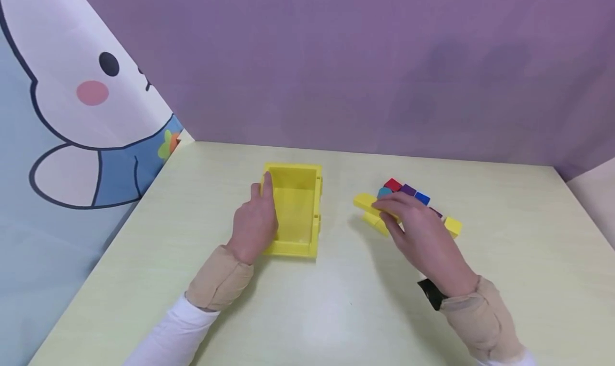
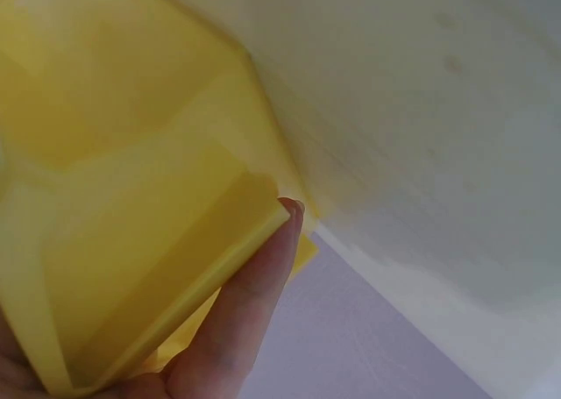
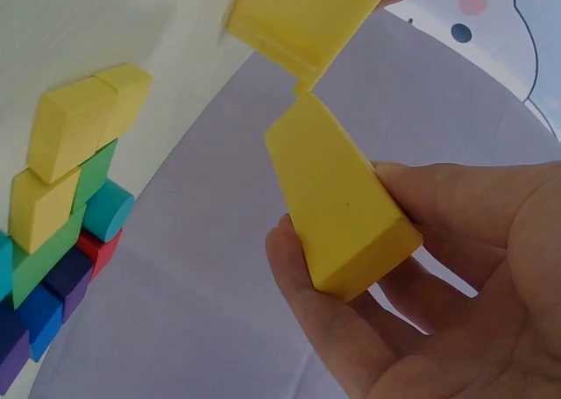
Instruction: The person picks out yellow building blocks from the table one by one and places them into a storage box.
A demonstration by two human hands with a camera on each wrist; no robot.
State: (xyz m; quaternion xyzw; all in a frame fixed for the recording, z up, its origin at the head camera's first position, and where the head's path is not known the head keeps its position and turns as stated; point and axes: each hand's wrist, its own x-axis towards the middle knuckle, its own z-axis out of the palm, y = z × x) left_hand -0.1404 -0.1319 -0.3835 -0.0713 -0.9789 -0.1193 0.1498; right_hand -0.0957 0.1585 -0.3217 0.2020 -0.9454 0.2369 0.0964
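Note:
A yellow open-topped box (image 1: pixel 295 211) stands on the table, its inside bare in the head view. My left hand (image 1: pixel 254 222) is at its left wall; one finger (image 2: pixel 254 311) runs along the outside near the rim while the other side of the hand is hidden. In the right wrist view my right hand (image 3: pixel 438 285) pinches a long yellow block (image 3: pixel 342 206) between thumb and fingers. It is held above a group of coloured blocks: yellow blocks (image 3: pixel 74 127), a green block (image 3: pixel 48 254), a teal cylinder (image 3: pixel 108 210), a red block (image 3: pixel 101 252) and a blue block (image 3: pixel 39 318).
The pale table (image 1: pixel 336 312) ends at a purple backdrop (image 1: pixel 336 72). To the left hangs a cloth with a cartoon figure (image 1: pixel 105 110). A single yellow block (image 1: pixel 452 226) lies at the right of the group, beyond the right hand.

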